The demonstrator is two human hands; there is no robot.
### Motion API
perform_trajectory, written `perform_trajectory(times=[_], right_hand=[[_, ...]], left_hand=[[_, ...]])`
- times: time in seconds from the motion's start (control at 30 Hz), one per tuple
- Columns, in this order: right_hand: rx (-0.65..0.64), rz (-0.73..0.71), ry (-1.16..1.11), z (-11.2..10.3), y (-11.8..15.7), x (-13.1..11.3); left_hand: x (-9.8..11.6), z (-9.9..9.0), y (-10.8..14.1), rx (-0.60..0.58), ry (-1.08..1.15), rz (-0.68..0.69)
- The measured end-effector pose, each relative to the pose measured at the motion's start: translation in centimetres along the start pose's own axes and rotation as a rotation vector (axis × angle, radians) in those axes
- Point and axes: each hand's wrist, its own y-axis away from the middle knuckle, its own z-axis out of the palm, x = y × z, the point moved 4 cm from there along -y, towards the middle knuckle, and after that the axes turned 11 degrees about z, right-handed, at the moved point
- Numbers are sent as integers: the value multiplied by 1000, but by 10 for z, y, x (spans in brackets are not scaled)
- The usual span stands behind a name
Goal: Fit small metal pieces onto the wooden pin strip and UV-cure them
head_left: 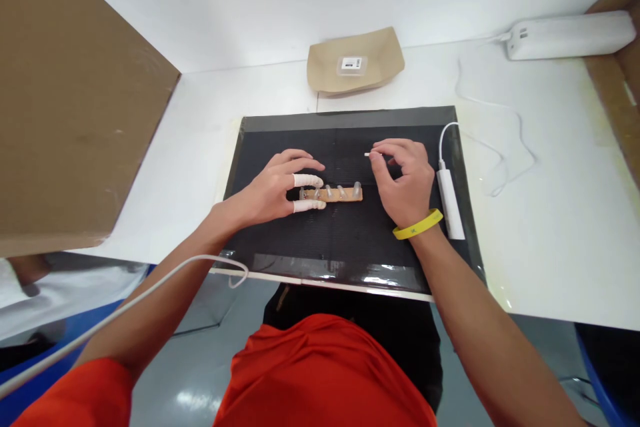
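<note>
Yellow wristband (418,227) on your right wrist; white device (451,205) lies just right of it on the black mat (340,237). Your left hand (273,190), white sleeves (306,180) on two fingers, pinches the left end of the tan strip (349,199), mid-mat, clear tips (357,189) along it. Your right hand (406,180) has its fingers closed on a small white stick (367,154), up-right of the strip. Behind, on the counter (550,227): cardboard tray (320,73) with a labelled clear box (351,65).
</note>
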Motion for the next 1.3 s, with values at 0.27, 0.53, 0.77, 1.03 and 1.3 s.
perform_trajectory(times=[0.27,0.53,0.77,1.03,1.3], right_hand=[[-14,16,-4,1,0,1],[-5,4,-13,1,0,1],[-8,0,-19,1,0,0],[25,-48,-24,0,0,0],[17,-33,-33,0,0,0]], left_hand=[[1,0,-1,-29,43,-32],[3,-1,1,-13,31,-7],[3,-1,5,-70,-6,-57],[3,4,2,-132,-39,-125],[2,8,1,-125,-70,-140]])
